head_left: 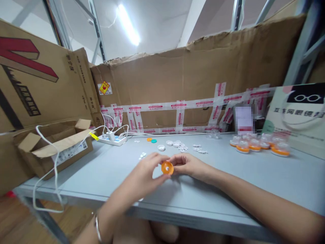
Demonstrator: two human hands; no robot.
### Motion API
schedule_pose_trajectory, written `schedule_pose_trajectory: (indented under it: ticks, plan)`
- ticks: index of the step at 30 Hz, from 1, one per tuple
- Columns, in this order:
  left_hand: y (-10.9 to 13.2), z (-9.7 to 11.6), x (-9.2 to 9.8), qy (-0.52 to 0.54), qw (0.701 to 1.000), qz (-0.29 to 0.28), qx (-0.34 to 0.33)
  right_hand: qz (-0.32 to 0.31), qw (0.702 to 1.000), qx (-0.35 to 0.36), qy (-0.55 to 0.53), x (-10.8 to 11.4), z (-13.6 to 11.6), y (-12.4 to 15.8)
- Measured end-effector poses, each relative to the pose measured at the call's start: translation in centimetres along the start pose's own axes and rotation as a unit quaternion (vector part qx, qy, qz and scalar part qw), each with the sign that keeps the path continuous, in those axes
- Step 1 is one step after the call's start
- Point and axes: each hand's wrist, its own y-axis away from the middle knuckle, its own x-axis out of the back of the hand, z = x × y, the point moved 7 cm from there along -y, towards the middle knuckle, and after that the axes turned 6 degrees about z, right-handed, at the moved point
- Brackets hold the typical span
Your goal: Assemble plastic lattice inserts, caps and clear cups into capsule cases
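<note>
Just above the table, my left hand (151, 173) grips a small orange round plastic part (164, 172) between thumb and fingers. Its hollow side faces me, with a small white piece at its centre. My right hand (186, 164) is closed at the part's right edge, thumb and fingertips pressed together against it. Whether those fingertips hold anything smaller is hidden. Behind my hands lie a white ring-shaped part (161, 148), small white pieces (142, 155), flat white pieces (200, 148), an orange disc (149, 139) and a teal disc (154, 141).
At the right stand several clear-topped orange-and-white round assemblies (280, 149). A power strip (113, 140) with white cables and an open cardboard box (68, 152) are at the left. Taped cardboard (162, 81) walls the back; a printed bag (297, 122) stands far right.
</note>
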Motion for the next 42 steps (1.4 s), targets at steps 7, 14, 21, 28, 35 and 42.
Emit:
schedule_pose_trajectory:
  ticks: [7, 14, 21, 28, 35, 42]
  plan:
    - [4.1, -0.4, -2.7, 0.022, 0.983, 0.172, 0.066, -0.033, 0.999, -0.017, 0.016, -0.6, 0.7, 0.2]
    - [3.7, -0.8, -3.1, 0.027, 0.986, 0.142, 0.079, -0.046, 0.998, -0.036, 0.019, -0.5, 0.6, 0.3]
    - [3.8, -1.0, -3.2, 0.016, 0.982, 0.164, 0.098, -0.06, 0.997, -0.045, 0.014, -0.5, 0.4, 0.5]
    - [3.6, -0.9, -3.3, 0.016, 0.983, 0.149, 0.105, -0.079, 0.995, -0.062, -0.007, -0.4, 0.9, 0.4]
    - [3.6, -1.0, -3.5, 0.008, 0.983, 0.141, 0.113, -0.071, 0.994, -0.08, -0.01, -0.3, 1.2, 0.5]
    - [3.3, -1.4, -3.7, 0.004, 0.982, 0.143, 0.125, -0.064, 0.993, -0.095, -0.013, -0.5, 0.9, 0.7]
